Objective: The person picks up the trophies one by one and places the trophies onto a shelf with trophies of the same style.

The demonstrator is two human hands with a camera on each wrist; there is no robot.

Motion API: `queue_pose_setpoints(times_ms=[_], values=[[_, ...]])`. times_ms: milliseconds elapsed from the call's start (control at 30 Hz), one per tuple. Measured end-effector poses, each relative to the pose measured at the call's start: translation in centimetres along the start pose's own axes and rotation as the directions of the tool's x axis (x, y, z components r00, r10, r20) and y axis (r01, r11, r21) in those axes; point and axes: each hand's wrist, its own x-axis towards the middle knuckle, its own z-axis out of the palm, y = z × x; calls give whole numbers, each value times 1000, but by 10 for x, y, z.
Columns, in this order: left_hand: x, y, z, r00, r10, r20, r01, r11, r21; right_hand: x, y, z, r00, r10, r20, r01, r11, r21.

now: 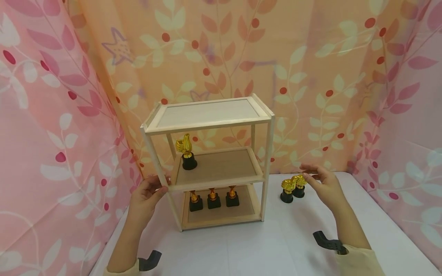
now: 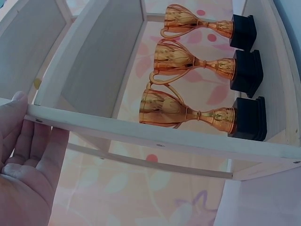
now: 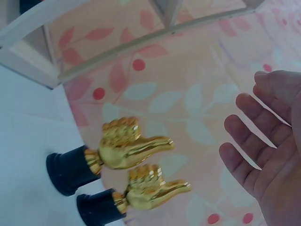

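Observation:
My left hand (image 1: 144, 197) grips the front left post of a small three-tier wooden shelf (image 1: 210, 183), at middle-board height, with the thumb in front and the fingers behind. A gold thumbs-up trophy (image 1: 188, 161) on a black base stands at the left of the middle board. Three gold cup trophies (image 2: 188, 61) with black square bases stand in a row on the bottom board; the middle board hides their tops in the head view. My right hand (image 1: 324, 188), fingers loosely extended, is beside two more thumbs-up trophies (image 3: 136, 148) on the table, apart from them in the right wrist view.
The shelf's top board (image 1: 210, 112) has raised side rails. A white cloth (image 1: 241, 249) covers the table. Floral curtains (image 1: 310, 96) enclose the back and both sides. Dark curved wrist pieces (image 1: 328, 242) stick out near both sleeves.

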Motion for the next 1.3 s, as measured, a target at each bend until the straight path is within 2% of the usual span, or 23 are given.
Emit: queue_pose_setpoints(times_ms=[167, 567, 867, 1300], values=[[-1, 0, -1, 1000, -3, 10, 3, 1000, 30, -1, 19, 8, 998, 48, 31, -47, 999, -12], [0, 0, -1, 1000, -1, 15, 1, 1000, 19, -5, 47, 17, 982, 172, 84, -170, 985, -29], [-1, 1, -1, 1000, -11, 6, 11, 1000, 20, -7, 59, 24, 966, 220, 137, -218, 975, -29], [-1, 0, -1, 1000, -2, 17, 1, 1000, 12, -12, 71, 29, 947, 271, 172, -277, 961, 12]])
